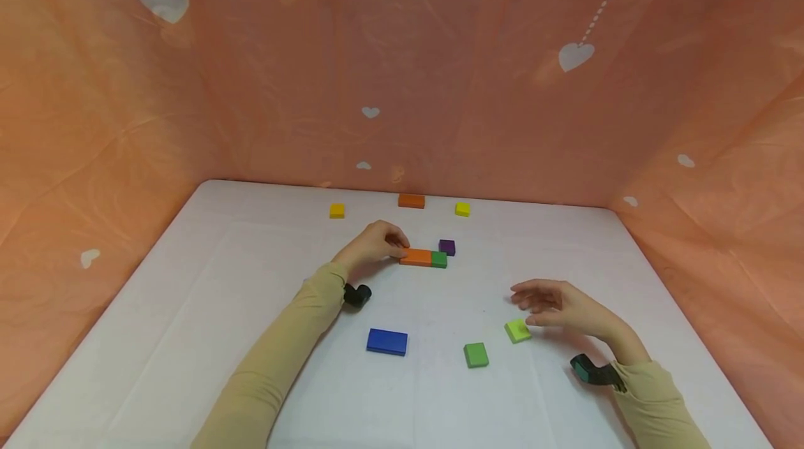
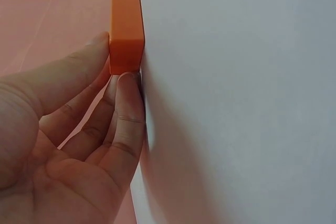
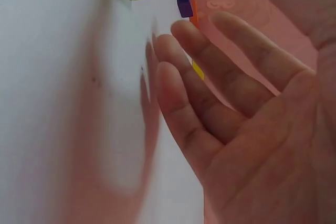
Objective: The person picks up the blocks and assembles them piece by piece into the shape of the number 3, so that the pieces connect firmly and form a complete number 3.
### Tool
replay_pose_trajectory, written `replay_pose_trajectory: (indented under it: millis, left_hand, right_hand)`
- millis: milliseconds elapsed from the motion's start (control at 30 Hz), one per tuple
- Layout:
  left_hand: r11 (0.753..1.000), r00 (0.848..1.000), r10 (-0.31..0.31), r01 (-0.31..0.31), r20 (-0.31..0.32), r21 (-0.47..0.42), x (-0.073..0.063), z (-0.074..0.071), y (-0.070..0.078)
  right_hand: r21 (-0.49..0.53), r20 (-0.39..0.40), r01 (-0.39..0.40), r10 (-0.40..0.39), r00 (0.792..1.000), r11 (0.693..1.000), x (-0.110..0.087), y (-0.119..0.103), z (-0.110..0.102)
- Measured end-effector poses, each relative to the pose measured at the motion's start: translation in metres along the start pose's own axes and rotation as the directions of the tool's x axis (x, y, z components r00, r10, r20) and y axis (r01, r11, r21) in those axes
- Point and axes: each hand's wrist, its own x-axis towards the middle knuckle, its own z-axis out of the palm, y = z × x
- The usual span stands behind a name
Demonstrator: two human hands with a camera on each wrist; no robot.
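Observation:
My left hand (image 1: pixel 375 243) grips the near end of an orange block (image 1: pixel 417 258), thumb on one side and fingertips at the end in the left wrist view. A small green block (image 1: pixel 439 260) touches that block's right end. Just behind it sits a dark purple block (image 1: pixel 447 247). My right hand (image 1: pixel 565 306) hovers above the table with relaxed fingers and holds nothing. Closest to it is a lime-green block (image 1: pixel 518 330), below its thumb. A green block (image 1: pixel 476 355) lies left of that one, and a wide blue block (image 1: pixel 386 341) farther left.
Along the far edge of the white table (image 1: pixel 157 337) lie an amber block (image 1: pixel 337 211), a darker orange block (image 1: pixel 411 201) and a yellow block (image 1: pixel 463 209). An orange cloth (image 1: pixel 427 72) with white hearts surrounds the back and sides.

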Motion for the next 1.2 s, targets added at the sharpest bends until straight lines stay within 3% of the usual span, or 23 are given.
replay_pose_trajectory:
  millis: [500,1200]
  left_hand:
    - [1.000,1.000,-0.006,0.006,0.004,-0.012,-0.0010,-0.0015,0.0015]
    - [1.000,1.000,-0.019,0.019,-0.002,0.013,0.0017,0.0013,0.0004]
  right_hand:
    - [-0.095,0.057,-0.035,0.040,0.998,0.995,0.0001,-0.0064,0.0055]
    - [-0.149,0.129,0.051,-0.031,0.991,0.987,0.0009,-0.0037,0.0089]
